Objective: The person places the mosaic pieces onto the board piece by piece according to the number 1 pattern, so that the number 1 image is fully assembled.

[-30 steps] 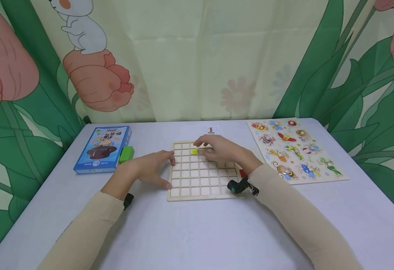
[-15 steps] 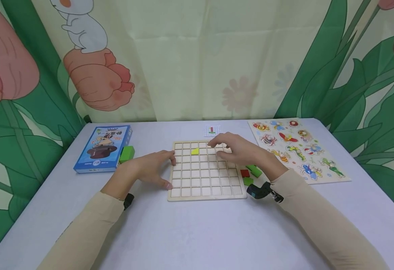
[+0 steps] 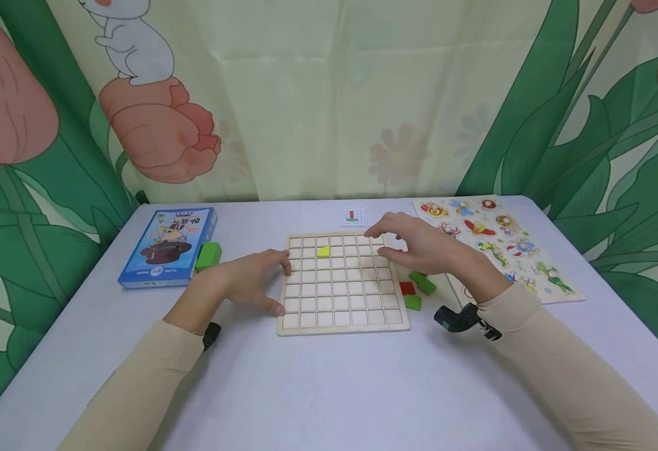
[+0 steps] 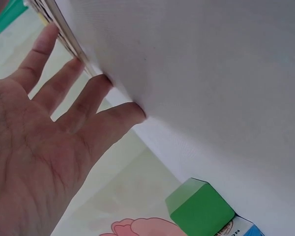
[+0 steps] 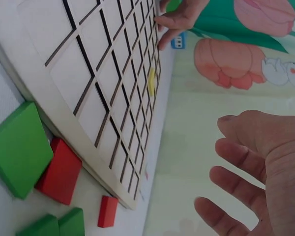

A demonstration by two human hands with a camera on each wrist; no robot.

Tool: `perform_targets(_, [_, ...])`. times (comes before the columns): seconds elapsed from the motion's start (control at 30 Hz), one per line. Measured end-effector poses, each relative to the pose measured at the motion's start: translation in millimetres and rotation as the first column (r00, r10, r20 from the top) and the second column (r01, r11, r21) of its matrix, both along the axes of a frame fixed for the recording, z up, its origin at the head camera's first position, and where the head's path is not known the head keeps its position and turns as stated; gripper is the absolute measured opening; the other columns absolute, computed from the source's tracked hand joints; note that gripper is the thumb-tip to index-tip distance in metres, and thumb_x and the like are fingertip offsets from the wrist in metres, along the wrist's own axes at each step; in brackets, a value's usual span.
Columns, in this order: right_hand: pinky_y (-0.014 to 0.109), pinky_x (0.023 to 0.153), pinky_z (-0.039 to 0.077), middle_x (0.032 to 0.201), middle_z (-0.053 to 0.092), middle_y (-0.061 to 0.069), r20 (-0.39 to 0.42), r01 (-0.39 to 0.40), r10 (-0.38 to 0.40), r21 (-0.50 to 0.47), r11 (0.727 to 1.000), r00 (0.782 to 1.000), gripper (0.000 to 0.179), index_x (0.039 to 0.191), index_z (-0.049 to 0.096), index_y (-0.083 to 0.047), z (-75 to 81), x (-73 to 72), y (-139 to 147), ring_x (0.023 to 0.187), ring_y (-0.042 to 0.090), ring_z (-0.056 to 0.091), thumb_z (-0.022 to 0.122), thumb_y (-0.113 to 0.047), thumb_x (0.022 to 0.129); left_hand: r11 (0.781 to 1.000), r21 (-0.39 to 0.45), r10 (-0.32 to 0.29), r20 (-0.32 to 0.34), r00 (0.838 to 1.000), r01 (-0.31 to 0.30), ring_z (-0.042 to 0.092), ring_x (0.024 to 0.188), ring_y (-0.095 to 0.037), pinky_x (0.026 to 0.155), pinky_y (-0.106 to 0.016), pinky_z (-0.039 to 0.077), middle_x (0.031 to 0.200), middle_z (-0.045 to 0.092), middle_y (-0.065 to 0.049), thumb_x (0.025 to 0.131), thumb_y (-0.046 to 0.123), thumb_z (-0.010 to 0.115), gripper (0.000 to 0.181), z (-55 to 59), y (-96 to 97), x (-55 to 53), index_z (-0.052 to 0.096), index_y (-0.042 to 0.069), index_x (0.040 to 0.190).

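Observation:
A wooden grid board (image 3: 340, 319) lies on the white table, with a yellow piece (image 3: 323, 252) in one cell near its far left. My left hand (image 3: 250, 279) rests at the board's left edge, fingers spread and thumb near the front corner; in the left wrist view its fingertips reach the table and board edge. Over the board's far right corner is my right hand (image 3: 419, 241), fingers loosely bent and holding nothing. Beside the right edge lie green pieces (image 3: 412, 302) and red pieces (image 3: 407, 288); the right wrist view shows a small red block (image 5: 107, 211) near the far corner.
A small printed grid card (image 3: 352, 217) lies behind the board. To the left are a blue box (image 3: 168, 250) and a green block (image 3: 208, 256) against it. An insect picture board (image 3: 554, 293) lies at the right, partly behind my right arm.
My right hand has moved right from beside the yellow piece to the board's far right corner, uncovering the piece and the loose blocks. My left hand has stayed at the left edge.

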State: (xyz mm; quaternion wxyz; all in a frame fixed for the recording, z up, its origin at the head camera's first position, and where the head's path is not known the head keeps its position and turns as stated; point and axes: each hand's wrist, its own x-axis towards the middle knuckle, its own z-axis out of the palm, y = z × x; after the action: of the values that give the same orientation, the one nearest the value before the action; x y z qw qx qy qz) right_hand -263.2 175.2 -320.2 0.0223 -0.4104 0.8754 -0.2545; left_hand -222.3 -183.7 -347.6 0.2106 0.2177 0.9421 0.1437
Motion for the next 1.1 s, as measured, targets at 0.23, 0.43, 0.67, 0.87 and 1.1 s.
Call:
perform_targets(0.23, [0.046, 0.096, 0.052, 0.129, 0.064, 0.000, -0.056, 0.015, -0.014, 0.013, 1.000, 0.998, 0.034, 0.132, 0.065, -0.014, 8.1, 4.1, 17, 0.119, 0.020, 0.057, 0.069, -0.012, 0.098, 1.000, 0.005, 0.019, 0.010, 1.000, -0.019, 0.026, 0.155, -0.033, 0.123, -0.053, 0.030, 0.169, 0.026, -0.009, 0.075, 0.049, 0.090, 0.067, -3.9, 0.2, 0.9, 0.053, 0.025, 0.125])
perform_targets(0.43, [0.050, 0.094, 0.053, 0.130, 0.065, 0.000, -0.088, 0.040, -0.041, -0.016, 0.999, 0.995, 0.034, 0.130, 0.065, -0.015, 10.5, 6.8, 33, 0.119, 0.021, 0.057, 0.071, -0.009, 0.097, 1.000, -0.004, 0.013, -0.009, 1.000, -0.013, 0.027, 0.155, -0.033, 0.123, -0.052, 0.030, 0.168, 0.028, -0.010, 0.075, 0.048, 0.091, 0.068, -3.9, 0.1, 1.2, 0.053, 0.025, 0.126])
perform_targets(0.67, [0.051, 0.093, 0.055, 0.130, 0.064, 0.000, -0.093, 0.104, -0.106, -0.026, 0.994, 0.990, 0.037, 0.129, 0.066, -0.015, 9.4, 14.3, 47, 0.122, 0.021, 0.057, 0.075, -0.009, 0.093, 1.000, -0.005, 0.012, -0.004, 1.000, -0.012, 0.027, 0.155, -0.033, 0.123, -0.052, 0.030, 0.169, 0.027, -0.010, 0.076, 0.047, 0.091, 0.067, -0.2, 1.2, 1.2, 0.053, 0.024, 0.126])
perform_targets(0.87, [0.046, 0.090, 0.056, 0.129, 0.066, 0.001, -0.123, 0.086, -0.090, -0.036, 0.996, 0.988, 0.038, 0.129, 0.065, -0.012, 4.2, 15.8, 59, 0.122, 0.022, 0.060, 0.075, -0.006, 0.093, 1.000, -0.016, 0.020, -0.012, 1.000, -0.020, 0.027, 0.155, -0.033, 0.123, -0.053, 0.030, 0.169, 0.027, -0.010, 0.075, 0.048, 0.091, 0.067, 0.6, 1.4, 1.3, 0.053, 0.025, 0.126])
perform_targets(1.1, [0.038, 0.087, 0.056, 0.126, 0.067, -0.001, -0.151, 0.094, -0.103, -0.065, 0.993, 0.983, 0.039, 0.127, 0.066, -0.013, -3.2, 19.6, 73, 0.115, 0.018, 0.061, 0.078, -0.009, 0.090, 1.000, -0.015, 0.015, -0.001, 1.000, -0.015, 0.026, 0.155, -0.033, 0.123, -0.052, 0.029, 0.169, 0.025, -0.010, 0.076, 0.048, 0.090, 0.067, 0.0, 1.7, 0.6, 0.053, 0.024, 0.127])
